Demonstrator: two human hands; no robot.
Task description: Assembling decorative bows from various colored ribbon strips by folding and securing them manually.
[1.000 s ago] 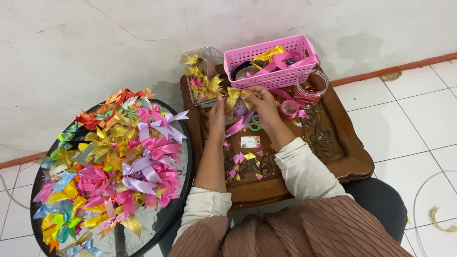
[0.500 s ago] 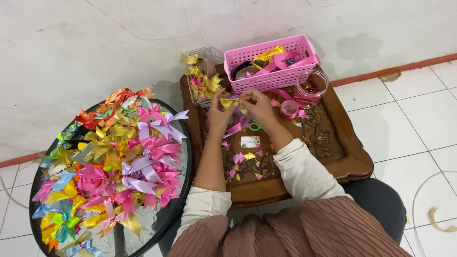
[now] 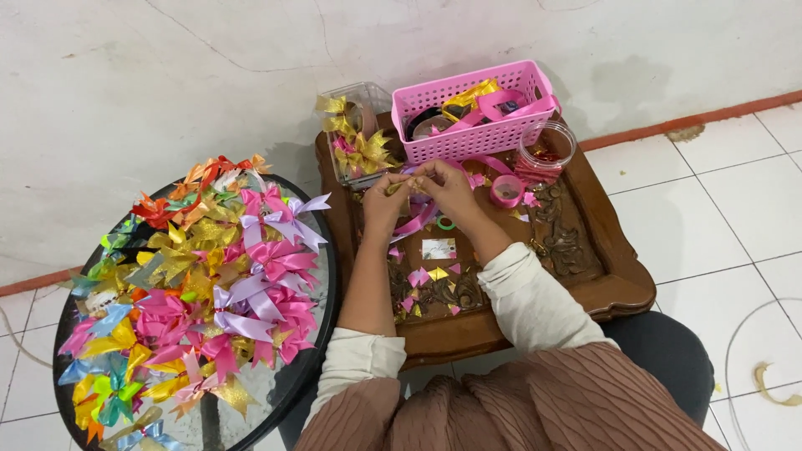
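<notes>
From my remote seat I see a bright, evenly lit picture under soft, diffuse light with no harsh beams. Colours read clearly. A soft shadow falls on the pale plaster wall behind the heap of shiny satin ribbon bows, and another sits behind the pink slotted plastic basket. The round black glass tabletop shows a mild sheen near its rim, and the carved dark wooden tabletop carries faint highlights. Focus is fair throughout; fine detail at the fingers is slightly soft. Straight lines of the white floor tiles stay nearly true at the edges.
</notes>
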